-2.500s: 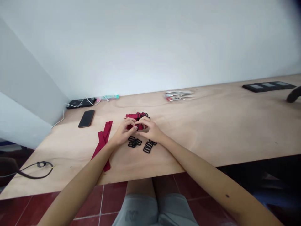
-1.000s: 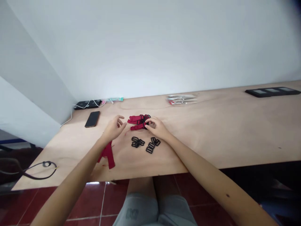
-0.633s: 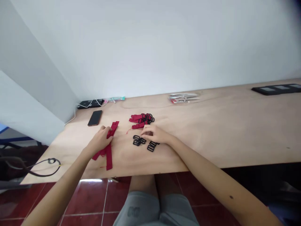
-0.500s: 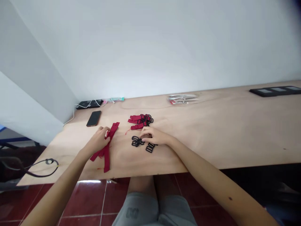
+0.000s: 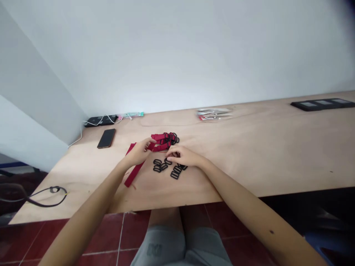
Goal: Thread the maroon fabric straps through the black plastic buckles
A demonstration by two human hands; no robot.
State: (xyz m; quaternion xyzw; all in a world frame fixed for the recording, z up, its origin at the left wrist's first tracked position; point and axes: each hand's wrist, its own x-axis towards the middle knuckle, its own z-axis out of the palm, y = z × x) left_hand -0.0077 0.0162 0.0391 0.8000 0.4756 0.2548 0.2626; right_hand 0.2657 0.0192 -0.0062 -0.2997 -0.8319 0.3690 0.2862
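Observation:
My left hand point(image 5: 141, 150) is closed on a red strap point(image 5: 134, 174), which slants down toward the table's front edge. Part of another red strap point(image 5: 129, 148) shows behind that hand. My right hand point(image 5: 183, 155) pinches a black ring point(image 5: 168, 161) between thumb and fingertips. Below it lie several loose black rings point(image 5: 157, 168), and black slider buckles point(image 5: 175, 172) sit just to their right, partly under my palm. Beyond both hands is a bunch of red straps fitted with black hardware point(image 5: 163, 138).
A phone point(image 5: 106, 138) lies at the left, near a black box point(image 5: 100, 120) with a white cable. Clear packets point(image 5: 213, 113) rest by the wall. A black panel point(image 5: 323, 104) is at the far right, and a dark cable loop point(image 5: 50, 205) hangs over the left corner.
My left hand has moved right with a red strap, closer to my right hand. The right hand stays over the black pieces, and a ring now shows at its fingertips.

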